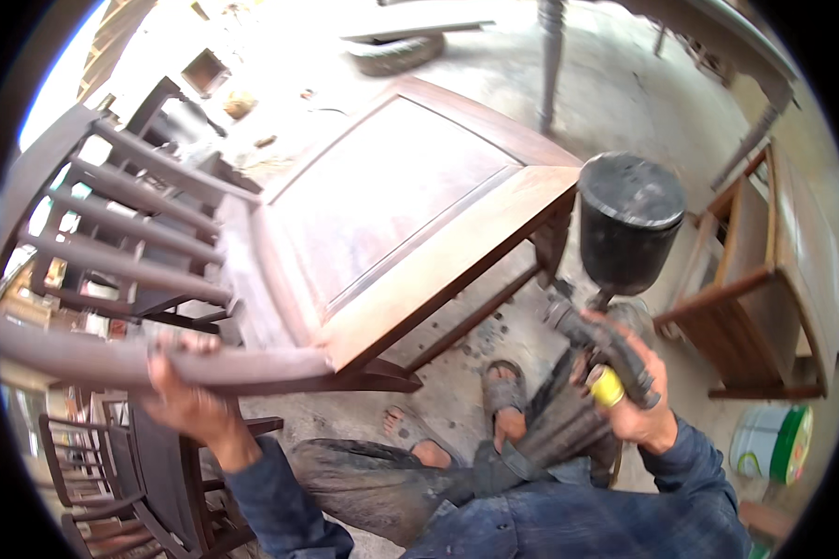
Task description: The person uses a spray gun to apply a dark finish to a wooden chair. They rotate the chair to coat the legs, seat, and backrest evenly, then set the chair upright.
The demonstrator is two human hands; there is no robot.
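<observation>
A wooden chair (382,205) with a panelled seat and a slatted back lies tilted before me, its back to the left. My left hand (191,391) is wrapped round the chair's rounded back post (242,366), close to where it meets the seat. In my right hand (639,391) is a dark spray gun (606,349), gripped by its handle. A black paint cup (629,228) with a worn grey lid sits on top of the gun. Yellow (608,386) shows at the handle beside my fingers. The gun stands apart from the seat's right edge.
Dark chairs (149,475) stand at the lower left, more behind the slatted back. At the right are a wooden cabinet frame (764,289) and a white bucket with a green lid (771,443). A tyre (396,56) lies at the back; a turned table leg (550,65) rises beyond the seat.
</observation>
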